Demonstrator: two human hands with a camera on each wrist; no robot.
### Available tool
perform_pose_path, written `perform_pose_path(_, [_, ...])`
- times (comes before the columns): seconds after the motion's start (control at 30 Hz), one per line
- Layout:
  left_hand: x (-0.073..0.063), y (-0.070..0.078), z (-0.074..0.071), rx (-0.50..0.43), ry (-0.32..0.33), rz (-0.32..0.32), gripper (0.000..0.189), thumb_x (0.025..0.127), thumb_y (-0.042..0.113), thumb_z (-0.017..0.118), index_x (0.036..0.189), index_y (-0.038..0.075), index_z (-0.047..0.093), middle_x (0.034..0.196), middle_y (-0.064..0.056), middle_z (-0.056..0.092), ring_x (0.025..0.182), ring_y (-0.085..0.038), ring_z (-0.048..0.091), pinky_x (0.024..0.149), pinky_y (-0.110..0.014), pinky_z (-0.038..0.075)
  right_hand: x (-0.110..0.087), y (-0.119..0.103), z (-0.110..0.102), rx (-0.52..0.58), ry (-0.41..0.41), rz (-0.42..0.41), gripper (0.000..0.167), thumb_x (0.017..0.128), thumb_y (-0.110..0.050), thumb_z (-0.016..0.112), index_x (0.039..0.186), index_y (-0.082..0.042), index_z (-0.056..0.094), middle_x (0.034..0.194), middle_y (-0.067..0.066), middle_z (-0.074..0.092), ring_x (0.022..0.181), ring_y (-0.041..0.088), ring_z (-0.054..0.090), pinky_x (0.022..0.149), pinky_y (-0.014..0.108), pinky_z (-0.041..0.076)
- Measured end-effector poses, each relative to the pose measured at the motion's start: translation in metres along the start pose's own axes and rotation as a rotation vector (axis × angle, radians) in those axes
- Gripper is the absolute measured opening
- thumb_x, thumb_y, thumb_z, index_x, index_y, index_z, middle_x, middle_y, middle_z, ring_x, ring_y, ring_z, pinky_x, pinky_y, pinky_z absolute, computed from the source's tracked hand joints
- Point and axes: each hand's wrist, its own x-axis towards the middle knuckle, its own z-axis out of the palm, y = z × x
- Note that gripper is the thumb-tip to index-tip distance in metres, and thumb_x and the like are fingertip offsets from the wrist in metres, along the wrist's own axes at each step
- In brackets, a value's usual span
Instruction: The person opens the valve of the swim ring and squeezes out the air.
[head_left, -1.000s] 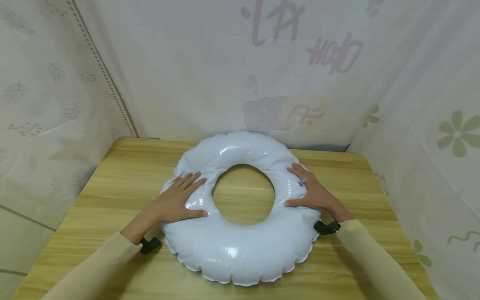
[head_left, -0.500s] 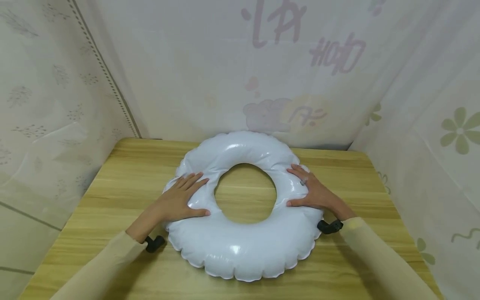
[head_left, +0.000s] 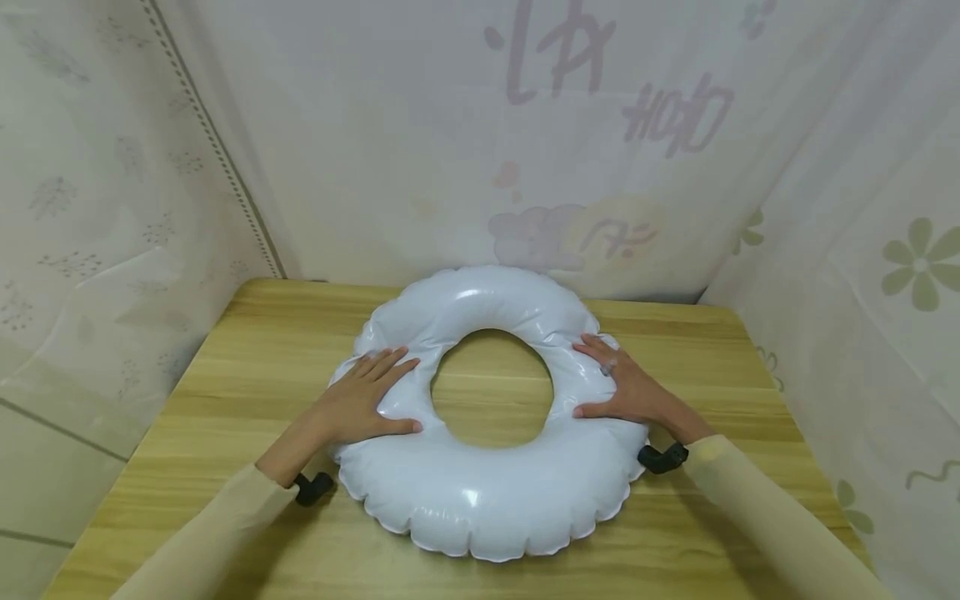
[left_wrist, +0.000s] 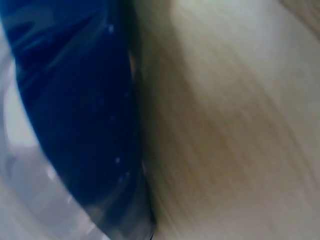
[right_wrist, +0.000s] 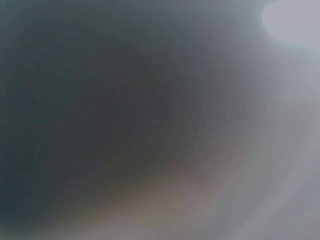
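A white inflated swim ring (head_left: 487, 492) with a scalloped seam lies on the wooden table, its hole showing bare wood. My left hand (head_left: 360, 406) rests on the ring's left side, fingers spread and thumb stretched toward the hole. On the opposite side my right hand (head_left: 628, 385) presses the ring, thumb and fingers apart. A small clear valve (head_left: 608, 367) shows beside the right hand's fingers. In the left wrist view a dark blue side of the swim ring (left_wrist: 80, 110) stands against wood. The right wrist view is a dark blur.
The wooden table (head_left: 247, 350) reaches back to a pale printed curtain (head_left: 390, 150). More printed cloth hangs at the left and right. Black wrist cameras (head_left: 663, 457) sit under both wrists, close to the ring.
In the head view the ring, hands and table shift slightly right together, as the view itself moves. Both hands keep their places on the ring.
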Motion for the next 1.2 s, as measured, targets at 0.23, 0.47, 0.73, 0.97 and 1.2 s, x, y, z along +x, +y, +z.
perform_pose_path(0.23, [0.0,-0.001,0.0,0.003,-0.001,0.005,0.105,0.083,0.078,0.063,0.164,0.023,0.025,0.173,-0.007,0.017,0.16,-0.036,0.015,0.128,-0.06,0.011,0.0,-0.002,-0.002,0.017,-0.012,-0.014,0.108,0.072,-0.054,0.09,0.16,-0.025,0.035,0.171,0.011,0.023,0.157,0.043,0.019,0.124,0.069,0.012])
perform_pose_path(0.47, [0.0,0.0,0.002,0.01,0.002,0.007,0.106,0.083,0.078,0.063,0.164,0.022,0.026,0.173,-0.007,0.018,0.159,-0.037,0.017,0.128,-0.06,0.014,-0.003,0.0,0.002,0.017,0.008,-0.026,0.109,0.071,-0.056,0.089,0.16,-0.025,0.036,0.17,0.01,0.026,0.157,0.042,0.021,0.123,0.069,0.016])
perform_pose_path(0.73, [-0.001,0.0,0.001,0.02,0.026,0.005,0.106,0.082,0.077,0.065,0.164,0.022,0.027,0.172,-0.007,0.021,0.159,-0.036,0.019,0.128,-0.06,0.015,-0.002,-0.002,0.006,0.006,0.049,-0.026,0.11,0.069,-0.06,0.089,0.16,-0.029,0.035,0.17,0.007,0.026,0.157,0.04,0.023,0.123,0.068,0.018])
perform_pose_path(0.97, [-0.001,0.0,0.002,0.035,0.039,0.003,0.105,0.082,0.079,0.063,0.163,0.022,0.03,0.171,-0.008,0.024,0.157,-0.038,0.023,0.126,-0.062,0.019,-0.001,-0.001,0.009,-0.011,0.056,-0.032,0.111,0.068,-0.063,0.089,0.16,-0.031,0.035,0.17,0.005,0.027,0.156,0.039,0.026,0.123,0.067,0.018])
perform_pose_path(1.2, [0.0,0.001,0.003,0.031,0.046,-0.001,0.104,0.082,0.078,0.064,0.163,0.022,0.03,0.171,-0.008,0.025,0.157,-0.038,0.024,0.126,-0.061,0.02,-0.002,-0.002,0.008,-0.024,0.07,-0.037,0.11,0.068,-0.064,0.088,0.159,-0.03,0.037,0.169,0.006,0.029,0.155,0.038,0.028,0.124,0.067,0.018])
